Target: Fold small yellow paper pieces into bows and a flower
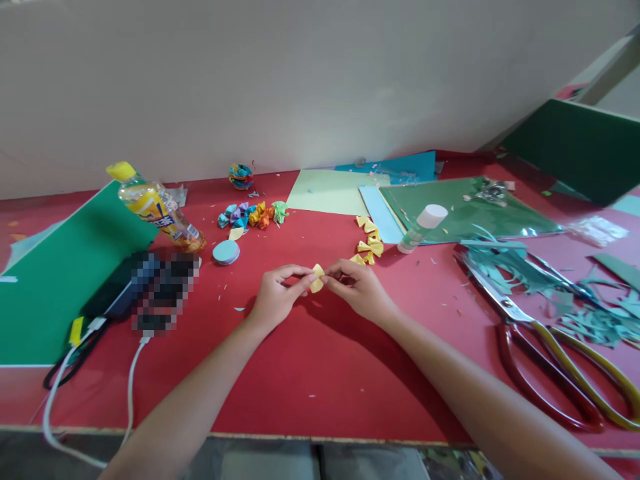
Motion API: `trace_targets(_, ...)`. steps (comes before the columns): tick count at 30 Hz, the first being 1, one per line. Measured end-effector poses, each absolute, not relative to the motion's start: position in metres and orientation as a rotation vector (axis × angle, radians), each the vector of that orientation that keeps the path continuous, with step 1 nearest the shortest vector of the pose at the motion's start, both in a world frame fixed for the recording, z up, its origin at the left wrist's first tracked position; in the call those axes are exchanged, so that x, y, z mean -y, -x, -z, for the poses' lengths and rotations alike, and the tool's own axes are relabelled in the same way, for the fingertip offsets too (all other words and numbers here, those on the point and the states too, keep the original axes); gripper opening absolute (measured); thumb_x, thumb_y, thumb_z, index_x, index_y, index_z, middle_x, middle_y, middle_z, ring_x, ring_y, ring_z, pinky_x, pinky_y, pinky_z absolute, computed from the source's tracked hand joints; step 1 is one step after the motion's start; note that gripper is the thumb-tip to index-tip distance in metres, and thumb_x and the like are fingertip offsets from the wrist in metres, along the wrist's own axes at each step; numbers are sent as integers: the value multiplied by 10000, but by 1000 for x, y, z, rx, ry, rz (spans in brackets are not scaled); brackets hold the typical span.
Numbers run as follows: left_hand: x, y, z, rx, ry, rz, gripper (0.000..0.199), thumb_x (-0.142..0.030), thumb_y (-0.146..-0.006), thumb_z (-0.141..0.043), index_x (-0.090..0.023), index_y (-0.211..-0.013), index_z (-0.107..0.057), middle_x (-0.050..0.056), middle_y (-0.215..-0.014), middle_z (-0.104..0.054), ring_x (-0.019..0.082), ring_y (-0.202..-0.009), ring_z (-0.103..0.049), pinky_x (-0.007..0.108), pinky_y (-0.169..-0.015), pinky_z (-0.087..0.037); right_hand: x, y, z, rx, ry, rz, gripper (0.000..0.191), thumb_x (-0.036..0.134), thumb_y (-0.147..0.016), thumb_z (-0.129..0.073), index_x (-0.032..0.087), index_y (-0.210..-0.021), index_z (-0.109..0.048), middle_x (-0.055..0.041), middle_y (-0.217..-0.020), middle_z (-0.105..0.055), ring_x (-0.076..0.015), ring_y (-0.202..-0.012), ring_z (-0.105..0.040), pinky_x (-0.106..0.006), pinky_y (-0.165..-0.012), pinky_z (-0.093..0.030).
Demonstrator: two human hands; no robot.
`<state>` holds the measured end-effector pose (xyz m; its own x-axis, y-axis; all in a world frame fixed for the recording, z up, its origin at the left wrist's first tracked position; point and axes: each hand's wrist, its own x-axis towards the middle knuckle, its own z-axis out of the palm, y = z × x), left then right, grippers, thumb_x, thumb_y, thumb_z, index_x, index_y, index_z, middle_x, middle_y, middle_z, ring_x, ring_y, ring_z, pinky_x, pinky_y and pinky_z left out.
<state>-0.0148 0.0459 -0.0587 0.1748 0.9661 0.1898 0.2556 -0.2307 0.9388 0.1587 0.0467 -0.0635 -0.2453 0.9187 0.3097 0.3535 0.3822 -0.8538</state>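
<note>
Between my two hands, a small yellow paper piece [317, 279] is pinched from both sides, held a little above the red tabletop. My left hand [280, 291] grips its left edge between thumb and fingers. On the other side, my right hand [361, 288] has its thumb and fingers closed at the right edge. Just beyond my right hand lie several yellow paper bows [371, 246]. A cluster of folded paper pieces [255, 215] in blue, purple, orange and green sits farther back on the left. Near it is a stack of light blue paper discs [226, 252].
A glue stick [423, 228] stands right of the bows. Large scissors [507, 307] and teal paper scraps [590, 307] lie at the right. On the left are a drink bottle [160, 212], a phone [167, 293] with a white cable [132, 380], and green card [45, 300].
</note>
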Motion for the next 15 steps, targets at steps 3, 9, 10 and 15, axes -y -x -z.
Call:
trace_targets(3, -46, 16, 57, -1189, -1846, -1073, 164, -300, -775, -586, -163, -825, -660, 47, -805, -633, 115, -699, -594, 213, -598, -498, -47, -163, 63, 1886, 1088, -766, 130, 249, -835, -505, 174, -772, -590, -7, -675, -565, -96, -567, -481, -214, -525, -376)
trace_targets(9, -44, 18, 56, -1118, -2177, -1077, 148, -226, -806, -547, -162, -868, -666, 46, -796, -606, 105, -692, -558, 222, -624, -463, -45, -166, 63, 2123, 1034, -589, 131, 225, -852, -483, 177, -830, -603, -39, -776, -591, -119, -656, -523, -231, -595, -390)
trace_targets(10, -44, 18, 56, -1112, -2186, -1077, 142, -223, -808, -545, -160, -843, -668, 47, -788, -611, 109, -697, -562, 221, -622, -463, -44, -166, 63, 2124, 1042, -577, 130, 230, -851, -484, 178, -829, -601, -42, -780, -593, -122, -660, -528, -232, -596, -392)
trace_targets(15, -45, 19, 56, -1128, -2052, -1123, 156, -260, -810, -547, -167, -839, -669, 49, -796, -620, 107, -675, -572, 213, -581, -467, -43, -165, 62, 2084, 1079, -532, 129, 225, -852, -466, 175, -855, -585, -43, -748, -587, -122, -612, -508, -237, -562, -390)
